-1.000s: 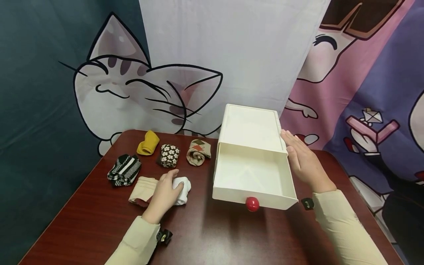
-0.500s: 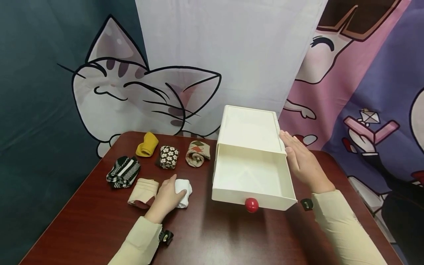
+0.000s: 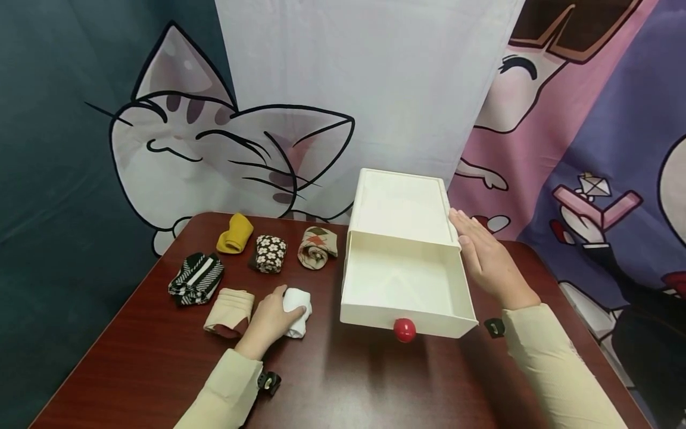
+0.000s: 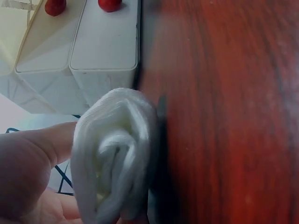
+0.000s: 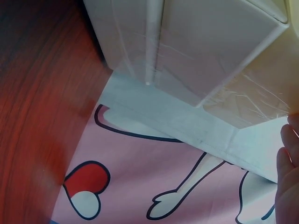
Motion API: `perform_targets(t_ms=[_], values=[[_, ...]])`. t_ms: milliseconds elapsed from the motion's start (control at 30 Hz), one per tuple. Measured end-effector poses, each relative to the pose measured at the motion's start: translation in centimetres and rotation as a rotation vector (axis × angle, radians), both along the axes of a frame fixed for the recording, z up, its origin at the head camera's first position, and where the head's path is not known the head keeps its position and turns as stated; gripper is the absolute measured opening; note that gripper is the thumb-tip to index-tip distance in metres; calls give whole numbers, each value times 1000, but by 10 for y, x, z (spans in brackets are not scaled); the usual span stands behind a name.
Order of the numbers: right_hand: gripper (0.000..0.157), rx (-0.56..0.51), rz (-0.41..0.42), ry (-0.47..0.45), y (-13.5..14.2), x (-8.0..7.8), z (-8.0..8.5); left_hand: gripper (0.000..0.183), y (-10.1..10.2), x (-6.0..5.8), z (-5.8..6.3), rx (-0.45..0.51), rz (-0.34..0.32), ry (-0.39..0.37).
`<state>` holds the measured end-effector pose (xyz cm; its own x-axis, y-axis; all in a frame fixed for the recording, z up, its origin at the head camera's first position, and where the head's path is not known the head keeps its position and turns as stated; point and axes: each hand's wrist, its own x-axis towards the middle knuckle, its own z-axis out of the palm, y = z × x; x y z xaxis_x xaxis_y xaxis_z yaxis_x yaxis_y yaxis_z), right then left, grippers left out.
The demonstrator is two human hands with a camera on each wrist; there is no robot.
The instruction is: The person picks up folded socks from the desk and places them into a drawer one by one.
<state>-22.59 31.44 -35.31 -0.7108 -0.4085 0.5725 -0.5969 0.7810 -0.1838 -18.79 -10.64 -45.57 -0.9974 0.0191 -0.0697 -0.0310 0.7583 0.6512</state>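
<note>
My left hand [image 3: 270, 320] grips a rolled white sock [image 3: 296, 311], thumb on its near side and fingers passing behind it. In the left wrist view the white sock [image 4: 114, 154] shows its coiled end, close beside the tabletop. My right hand [image 3: 489, 259] rests with straight fingers along the right side of a white drawer box [image 3: 404, 205]. The box's top drawer [image 3: 404, 280] is pulled out, bare inside, with a red knob [image 3: 404, 330] on its front. In the right wrist view only some fingers [image 5: 287, 154] show at the right edge.
Left of the box lie more rolled socks: yellow [image 3: 235, 233], flowered [image 3: 270, 253], argyle [image 3: 317, 247], black-and-white [image 3: 196, 279] and beige [image 3: 230, 311]. The dark red table [image 3: 343, 393] ends at a printed curtain [image 3: 407, 83] behind.
My left hand has closed its thumb and fingers round the white sock, turning slightly. The right hand stays at the box; the whole view shifts a little.
</note>
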Motion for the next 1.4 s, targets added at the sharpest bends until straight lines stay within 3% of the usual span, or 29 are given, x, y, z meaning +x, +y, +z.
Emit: perform_targets(t_ms=[433,600,767,900,1133,1400], values=[[47,-14,-24,-4,-1,0,-2,56,-4,-1,-3,18,31,18],[47,-11,-21,-1,-1,1,-2,55,-6,-2,-3,91,28,8],[47,-15,-26,-6,-2,0,-2,49,-5,-4,1,242,41,1],[47,-19,-29,-10,-2,1,-2,45,-3,-6,7,353,55,6],[47,-30,-28,-14,-3,1,-3,50,-3,-8,24,454,59,3],[46,-31,-25,-9,-3,0,-3,52,2,-9,60,573,56,28]])
